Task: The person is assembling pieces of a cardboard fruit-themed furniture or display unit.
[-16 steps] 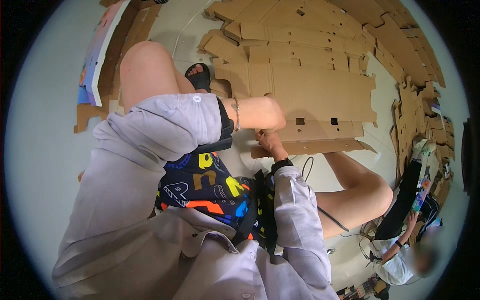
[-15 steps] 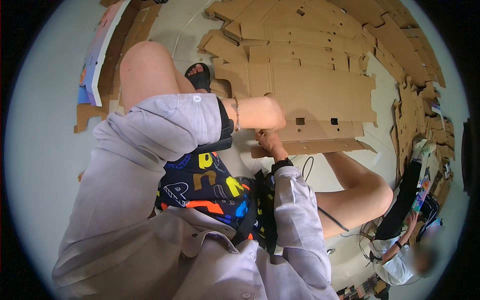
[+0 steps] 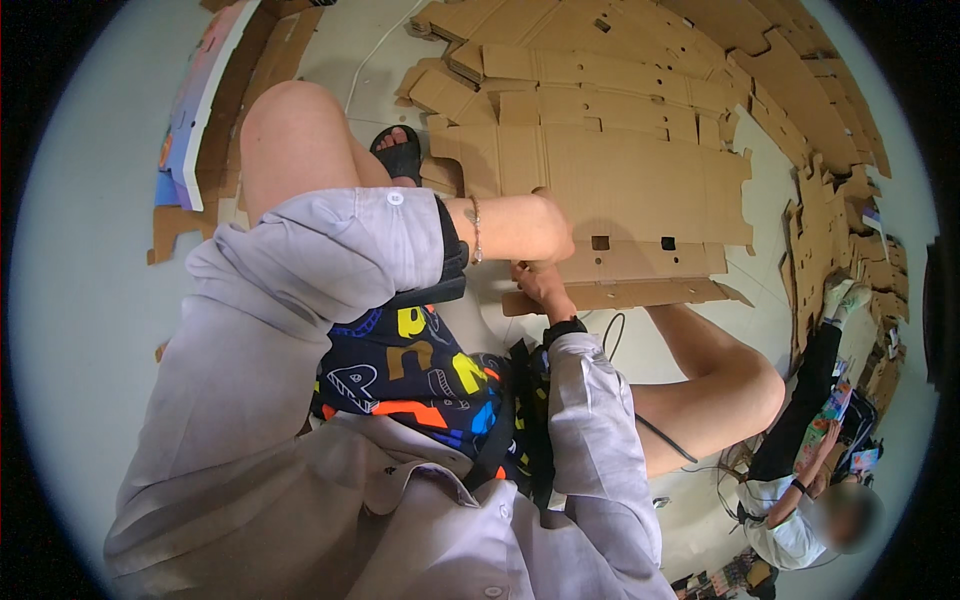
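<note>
My left hand (image 3: 540, 226), with a beaded bracelet at its wrist, is curled over the near left part of a flat brown cardboard sheet (image 3: 640, 195). Its fingertips are hidden beneath it. Right below, my right hand (image 3: 543, 287) has its fingers bunched together, close against the left hand. It lies over the narrow folded flap (image 3: 650, 293) along the sheet's near edge. Whatever either hand grips is too small or hidden. The sheet has square cutouts and small round holes, and it rests on other cardboard.
Layered flat cardboard (image 3: 560, 30) spreads at the far side, with more stacks (image 3: 825, 230) along the right. A colourful printed board (image 3: 195, 120) stands at the left. My bent legs flank the work. A black cable (image 3: 665, 437) crosses my right thigh. Another person (image 3: 790, 520) sits lower right, handling a colourful printed piece.
My hands and the cardboard sheet stay almost exactly in place. At the lower right, the other person's arms and the colourful piece have shifted slightly.
</note>
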`<control>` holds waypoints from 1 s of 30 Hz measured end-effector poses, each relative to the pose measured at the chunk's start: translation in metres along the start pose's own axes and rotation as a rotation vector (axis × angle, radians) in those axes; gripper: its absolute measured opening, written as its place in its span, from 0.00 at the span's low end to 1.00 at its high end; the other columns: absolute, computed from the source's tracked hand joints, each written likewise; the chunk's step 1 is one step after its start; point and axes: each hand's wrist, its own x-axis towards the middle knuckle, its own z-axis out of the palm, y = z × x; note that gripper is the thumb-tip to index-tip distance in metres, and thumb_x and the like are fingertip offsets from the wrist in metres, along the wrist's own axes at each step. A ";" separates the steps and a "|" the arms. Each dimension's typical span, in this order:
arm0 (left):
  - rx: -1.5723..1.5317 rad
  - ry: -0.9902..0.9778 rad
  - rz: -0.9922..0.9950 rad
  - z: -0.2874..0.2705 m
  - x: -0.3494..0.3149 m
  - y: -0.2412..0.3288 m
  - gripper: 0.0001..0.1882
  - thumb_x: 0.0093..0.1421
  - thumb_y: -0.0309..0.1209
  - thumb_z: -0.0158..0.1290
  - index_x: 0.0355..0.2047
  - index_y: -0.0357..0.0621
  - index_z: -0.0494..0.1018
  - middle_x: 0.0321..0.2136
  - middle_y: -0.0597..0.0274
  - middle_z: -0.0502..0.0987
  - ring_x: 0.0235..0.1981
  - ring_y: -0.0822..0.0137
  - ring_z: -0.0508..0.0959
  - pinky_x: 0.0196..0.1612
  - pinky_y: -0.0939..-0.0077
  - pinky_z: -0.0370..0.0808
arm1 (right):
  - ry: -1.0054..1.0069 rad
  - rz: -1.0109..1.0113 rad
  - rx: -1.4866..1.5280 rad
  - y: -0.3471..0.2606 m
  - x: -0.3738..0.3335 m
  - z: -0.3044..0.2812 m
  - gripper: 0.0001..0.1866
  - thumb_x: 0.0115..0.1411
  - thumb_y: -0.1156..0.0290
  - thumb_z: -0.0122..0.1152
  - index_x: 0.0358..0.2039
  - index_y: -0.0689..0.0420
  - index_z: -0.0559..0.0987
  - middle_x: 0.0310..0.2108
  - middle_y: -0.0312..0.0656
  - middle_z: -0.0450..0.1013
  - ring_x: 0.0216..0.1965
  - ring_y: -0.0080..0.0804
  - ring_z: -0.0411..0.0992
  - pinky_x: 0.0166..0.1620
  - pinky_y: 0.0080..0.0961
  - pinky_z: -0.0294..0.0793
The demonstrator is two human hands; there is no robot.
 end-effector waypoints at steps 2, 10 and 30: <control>0.004 -0.007 0.002 -0.001 -0.001 0.000 0.12 0.42 0.31 0.56 0.30 0.46 0.79 0.27 0.62 0.80 0.31 0.62 0.79 0.28 0.66 0.74 | 0.014 0.004 -0.019 0.001 0.001 0.000 0.31 0.57 0.47 0.44 0.57 0.49 0.63 0.54 0.50 0.63 0.56 0.46 0.61 0.55 0.36 0.63; 0.006 0.086 0.015 0.000 -0.006 0.000 0.11 0.41 0.31 0.56 0.29 0.46 0.80 0.27 0.62 0.80 0.31 0.63 0.79 0.27 0.67 0.74 | 0.015 -0.038 0.009 0.000 0.000 0.000 0.32 0.57 0.46 0.42 0.58 0.50 0.62 0.54 0.52 0.63 0.56 0.47 0.61 0.55 0.37 0.62; 0.006 -0.008 -0.009 -0.007 -0.006 0.002 0.13 0.42 0.31 0.57 0.31 0.46 0.79 0.30 0.63 0.80 0.34 0.63 0.79 0.32 0.64 0.74 | 0.051 -0.016 0.018 -0.012 -0.013 -0.006 0.30 0.58 0.45 0.40 0.55 0.50 0.65 0.54 0.53 0.63 0.55 0.50 0.60 0.54 0.37 0.63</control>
